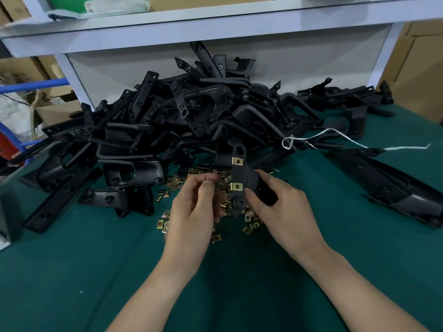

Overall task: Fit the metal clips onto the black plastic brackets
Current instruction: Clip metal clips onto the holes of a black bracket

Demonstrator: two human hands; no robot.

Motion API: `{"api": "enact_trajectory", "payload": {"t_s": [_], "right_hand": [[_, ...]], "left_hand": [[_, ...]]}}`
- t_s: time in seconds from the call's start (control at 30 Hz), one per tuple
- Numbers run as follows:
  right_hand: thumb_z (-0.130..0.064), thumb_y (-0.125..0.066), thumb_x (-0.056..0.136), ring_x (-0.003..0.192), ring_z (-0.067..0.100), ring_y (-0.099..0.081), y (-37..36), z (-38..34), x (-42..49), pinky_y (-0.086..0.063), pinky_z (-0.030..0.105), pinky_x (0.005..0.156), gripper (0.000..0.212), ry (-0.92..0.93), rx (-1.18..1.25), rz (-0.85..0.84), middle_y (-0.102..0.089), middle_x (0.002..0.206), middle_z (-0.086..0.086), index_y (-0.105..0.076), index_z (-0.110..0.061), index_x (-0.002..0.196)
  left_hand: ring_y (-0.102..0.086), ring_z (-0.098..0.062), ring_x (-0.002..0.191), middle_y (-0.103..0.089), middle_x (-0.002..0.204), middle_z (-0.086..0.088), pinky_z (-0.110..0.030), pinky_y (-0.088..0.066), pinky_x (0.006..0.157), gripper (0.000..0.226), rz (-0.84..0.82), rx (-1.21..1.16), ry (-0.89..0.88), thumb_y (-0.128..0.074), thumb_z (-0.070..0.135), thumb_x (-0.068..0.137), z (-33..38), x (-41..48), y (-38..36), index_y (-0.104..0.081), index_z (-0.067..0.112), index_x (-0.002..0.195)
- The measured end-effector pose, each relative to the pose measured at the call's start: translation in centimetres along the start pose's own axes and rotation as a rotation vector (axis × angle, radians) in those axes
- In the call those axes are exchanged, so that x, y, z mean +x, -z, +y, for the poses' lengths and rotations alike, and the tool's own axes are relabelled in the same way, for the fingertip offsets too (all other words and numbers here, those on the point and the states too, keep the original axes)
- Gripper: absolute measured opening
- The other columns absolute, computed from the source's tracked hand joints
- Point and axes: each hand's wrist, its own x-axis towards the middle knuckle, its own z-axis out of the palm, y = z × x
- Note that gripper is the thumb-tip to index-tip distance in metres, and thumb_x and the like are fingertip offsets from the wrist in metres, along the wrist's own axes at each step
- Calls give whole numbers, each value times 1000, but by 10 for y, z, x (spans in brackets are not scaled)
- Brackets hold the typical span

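Green table (72,271); right hand (285,207), fingers round raised bracket (238,174) (left hand (194,207) curled, hold unclear).

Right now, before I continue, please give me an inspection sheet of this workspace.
Surface: green cloth table, loose metal clips scattered near the hands.
Job's things: held bracket carries two fitted clips; large bracket pile behind.
Clutter: white string over the pile's right side.
Grippers: right hand grips the held bracket; left hand curled, contents unclear.
Cables: nothing seen on the table.
Surroundings: white shelf behind, cardboard boxes at right.
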Motion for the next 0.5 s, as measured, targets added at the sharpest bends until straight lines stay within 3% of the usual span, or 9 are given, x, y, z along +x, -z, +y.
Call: {"api": "enact_trajectory", "payload": {"t_s": [0.2, 0.5], "right_hand": [[-74, -46, 78, 97, 0, -61, 0, 0, 0, -53, 28, 82, 65, -5, -7, -2, -68, 104, -19, -59, -41, 132], [-75, -48, 77, 100, 6, -64, 0, -3, -1, -55, 37, 86, 68, -20, 0, 6, -69, 110, -15, -60, -38, 133]], "left_hand": [[-58, -12, 61, -66, 73, 4, -21, -48, 54, 25, -5, 8, 8, -45, 21, 105, -1, 0, 0, -68, 28, 98], [-57, -10, 59, -63, 69, 5, -21, -48, 54, 27, -38, 10, -11, -44, 19, 105, 0, -1, -1, -69, 25, 96]]}}
